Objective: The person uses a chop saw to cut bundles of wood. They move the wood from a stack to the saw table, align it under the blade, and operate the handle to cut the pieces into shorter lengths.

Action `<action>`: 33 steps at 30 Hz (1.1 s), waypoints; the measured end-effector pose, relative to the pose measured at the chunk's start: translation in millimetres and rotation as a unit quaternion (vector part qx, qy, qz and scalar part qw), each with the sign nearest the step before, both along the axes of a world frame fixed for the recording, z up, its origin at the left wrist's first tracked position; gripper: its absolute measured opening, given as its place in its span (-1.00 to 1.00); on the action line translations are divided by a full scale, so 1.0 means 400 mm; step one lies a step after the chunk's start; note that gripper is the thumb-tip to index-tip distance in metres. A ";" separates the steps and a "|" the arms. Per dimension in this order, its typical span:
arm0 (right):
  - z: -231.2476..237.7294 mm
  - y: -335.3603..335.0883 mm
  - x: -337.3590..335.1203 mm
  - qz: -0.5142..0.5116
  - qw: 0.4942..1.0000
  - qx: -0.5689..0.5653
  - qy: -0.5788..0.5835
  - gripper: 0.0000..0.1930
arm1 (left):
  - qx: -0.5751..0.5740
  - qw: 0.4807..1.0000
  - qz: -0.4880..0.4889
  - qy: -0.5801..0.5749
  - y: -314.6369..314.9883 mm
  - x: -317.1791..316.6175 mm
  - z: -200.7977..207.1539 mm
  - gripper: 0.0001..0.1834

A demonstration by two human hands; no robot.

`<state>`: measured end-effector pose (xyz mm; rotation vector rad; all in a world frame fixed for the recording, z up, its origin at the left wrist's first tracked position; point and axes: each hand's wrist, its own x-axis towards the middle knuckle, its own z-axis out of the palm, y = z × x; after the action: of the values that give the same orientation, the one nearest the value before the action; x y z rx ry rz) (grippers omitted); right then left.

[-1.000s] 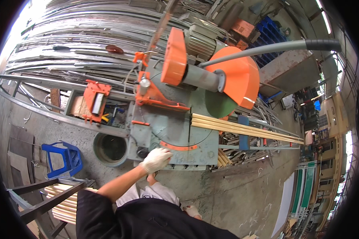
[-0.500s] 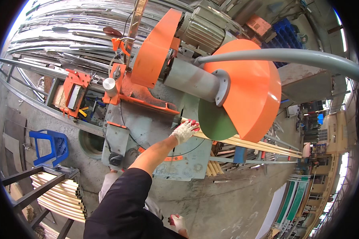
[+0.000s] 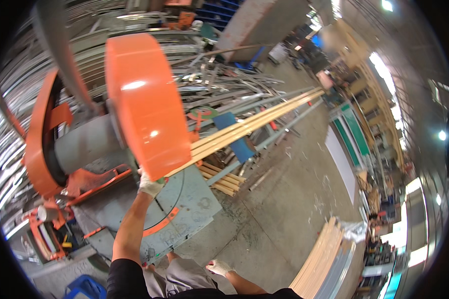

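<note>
My left hand [image 3: 151, 185], in a cream work glove, is closed on the near end of several long pale yellow bars [image 3: 254, 122], right beside the saw's orange blade guard [image 3: 147, 104]. The guard and the glove hide part of the fingers and the bar ends. From there the bars run out to the far right, over the grey saw table [image 3: 187, 202] and a long support. My right hand [image 3: 219, 267], also gloved, hangs low in front of my body with its fingers loosely apart and nothing visible in it.
Short yellow bar pieces [image 3: 222, 178] lie beside the table. Metal scrap and profiles [image 3: 224, 84] are heaped behind the saw. A stack of long light-brown lengths [image 3: 317, 256] lies at the lower right, and a blue stool [image 3: 86, 288] stands at the lower left.
My view has swung to the right, showing more of the bars and the floor. My left hand stays at the bars by the saw; my right hand remains low near my body.
</note>
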<state>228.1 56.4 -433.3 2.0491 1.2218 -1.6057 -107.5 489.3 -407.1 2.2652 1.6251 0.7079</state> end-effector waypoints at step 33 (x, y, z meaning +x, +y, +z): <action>0.063 0.208 -0.260 0.062 0.994 0.009 0.089 -0.75 | -0.085 0.943 0.177 0.270 -0.689 -0.925 0.183 -0.63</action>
<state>124.3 139.7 -408.0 1.8332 1.3987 -1.7540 -477.4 213.6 -333.7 2.1758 2.2740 -0.0153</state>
